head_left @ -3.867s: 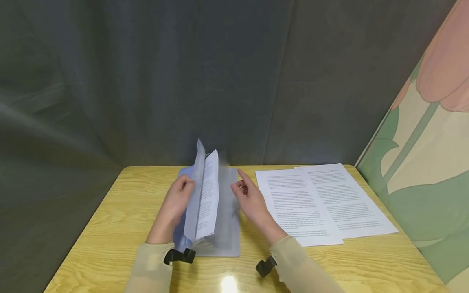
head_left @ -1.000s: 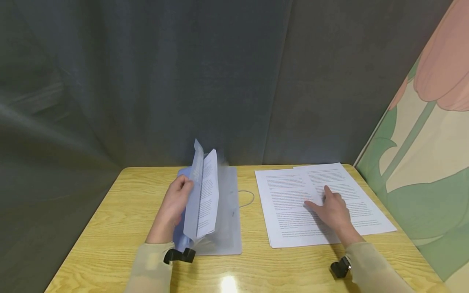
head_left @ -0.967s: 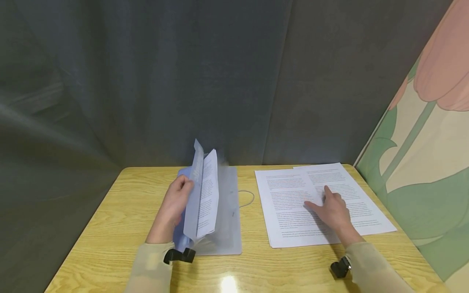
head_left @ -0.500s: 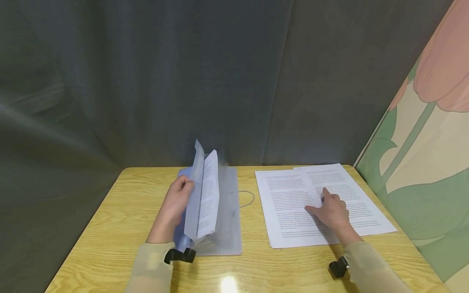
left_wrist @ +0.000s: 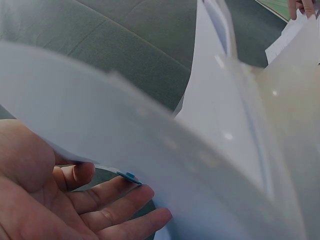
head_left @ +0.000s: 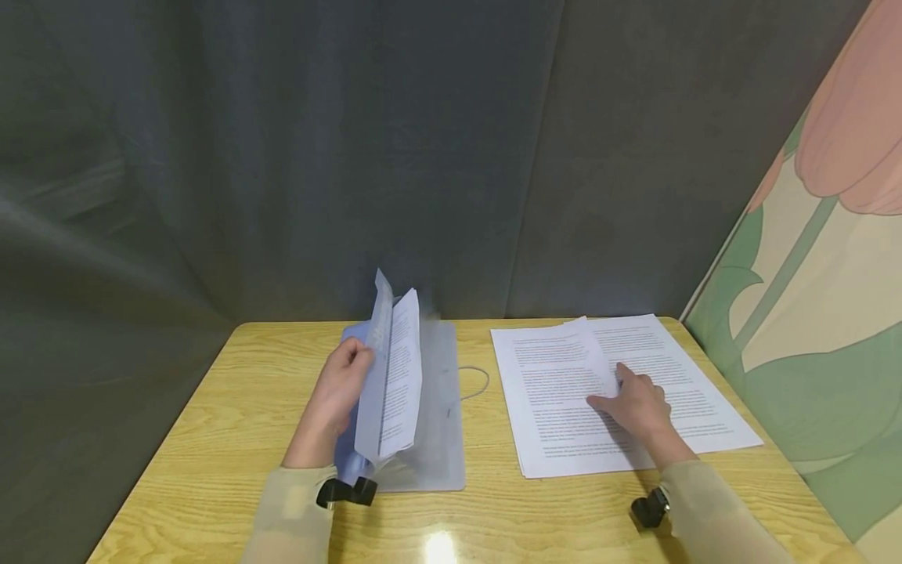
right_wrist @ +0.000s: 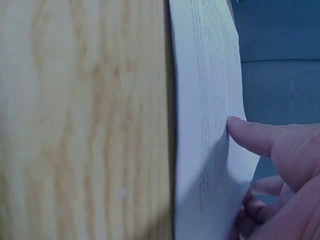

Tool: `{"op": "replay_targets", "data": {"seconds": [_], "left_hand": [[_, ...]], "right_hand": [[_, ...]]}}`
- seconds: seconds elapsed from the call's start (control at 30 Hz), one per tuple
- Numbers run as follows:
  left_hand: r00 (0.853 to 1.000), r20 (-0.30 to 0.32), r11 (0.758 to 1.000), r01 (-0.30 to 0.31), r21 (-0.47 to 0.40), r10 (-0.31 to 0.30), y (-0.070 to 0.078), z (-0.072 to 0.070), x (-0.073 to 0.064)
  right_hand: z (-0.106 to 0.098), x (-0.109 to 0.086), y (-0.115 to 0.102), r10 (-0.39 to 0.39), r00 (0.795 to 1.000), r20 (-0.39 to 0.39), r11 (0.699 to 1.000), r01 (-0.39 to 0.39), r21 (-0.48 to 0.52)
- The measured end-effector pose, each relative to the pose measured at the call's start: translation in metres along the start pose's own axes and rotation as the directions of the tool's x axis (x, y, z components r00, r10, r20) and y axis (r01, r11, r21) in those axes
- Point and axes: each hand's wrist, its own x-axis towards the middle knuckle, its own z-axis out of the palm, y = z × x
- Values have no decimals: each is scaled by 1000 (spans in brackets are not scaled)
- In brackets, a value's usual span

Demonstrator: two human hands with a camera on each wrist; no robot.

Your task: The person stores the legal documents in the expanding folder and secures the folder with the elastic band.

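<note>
My left hand (head_left: 343, 376) pinches the raised cover of a translucent bluish document folder (head_left: 375, 368), keeping it standing up. Printed sheets (head_left: 402, 372) lean upright inside, beside the cover. A small teal button (left_wrist: 129, 177) shows by the left fingers in the left wrist view. Over on the right, my right hand (head_left: 637, 407) grips the right edge of a printed paper sheet (head_left: 557, 392), thumb on top and fingers curled at the edge in the right wrist view. That edge bows upward, its far corner raised. Another printed sheet (head_left: 694, 392) lies partly beneath it.
The folder's grey back panel (head_left: 442, 407) lies flat on the wooden table (head_left: 211, 439). A thin elastic loop (head_left: 482, 380) sticks out from its right side. Behind the table hangs a dark curtain (head_left: 395, 157); a flower-patterned cloth (head_left: 831, 352) borders the right.
My right hand has moved right from beside the folder to the loose sheets. In the last half second its fingers lift the left sheet's right edge. My left hand stays put.
</note>
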Motion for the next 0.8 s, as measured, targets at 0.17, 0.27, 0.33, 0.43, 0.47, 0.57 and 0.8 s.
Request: {"op": "replay_targets", "data": {"seconds": [0.17,0.27,0.33,0.43,0.47,0.57,0.8], "left_hand": [[1000,0,1000,3,3,-3,-1,0,1],[1000,-3,1000,7,5,-7,0,0,0],[1000,-6,1000,11,4,-10,2,0,-1],[1000,-7,1000,10,-1,-10,3,0,-2],[1000,-6,1000,10,-1,-10,3,1,-2],[1000,-5,1000,9,-2,-9,3,1,-3],[1000,-4,1000,6,11,-6,3,1,-1]], "right_hand": [[-1,-1,1,-13,999,36,999,12,48],[-1,0,1,-27,998,57,996,22,86],[0,0,2,-39,997,67,994,32,103],[0,0,2,-58,996,63,993,51,105],[0,0,3,-66,996,54,993,60,99],[-1,-1,3,-98,995,23,992,96,85],[-2,-4,4,-119,992,45,985,112,133]]}}
